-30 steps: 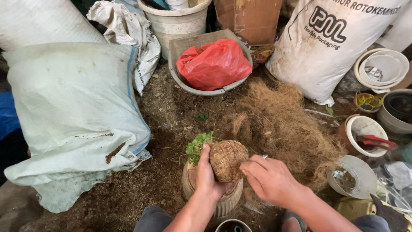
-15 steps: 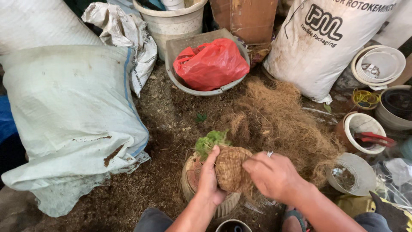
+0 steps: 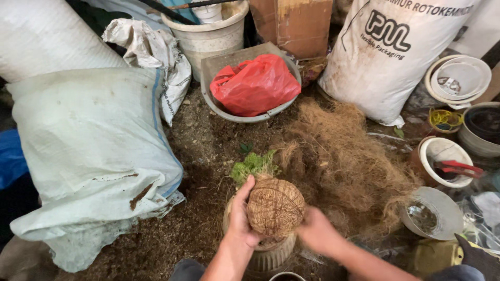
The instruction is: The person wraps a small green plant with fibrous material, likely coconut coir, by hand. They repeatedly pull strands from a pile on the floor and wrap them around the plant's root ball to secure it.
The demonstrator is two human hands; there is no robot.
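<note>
My left hand point(image 3: 240, 216) cups the left side of a round ball wrapped in brown coconut fibre and thin string point(image 3: 275, 206). A small green leafy plant point(image 3: 252, 165) sticks out of the ball's far end. My right hand point(image 3: 317, 233) is at the ball's lower right side, fingers curled near it; whether it grips string is too blurred to tell. The ball rests over a pale ribbed pot point(image 3: 271, 254) between my knees.
A loose heap of coconut fibre point(image 3: 344, 161) lies to the right. A grey basin point(image 3: 219, 65) holds a red plastic bag point(image 3: 255, 83). Large white sacks point(image 3: 88, 151) point(image 3: 390, 57), a white bucket point(image 3: 208, 36), and pots with red-handled shears point(image 3: 458, 169) surround me.
The ball has turned in my hands so the plant now points away from me. My right hand has dropped from the ball's top to its lower right side.
</note>
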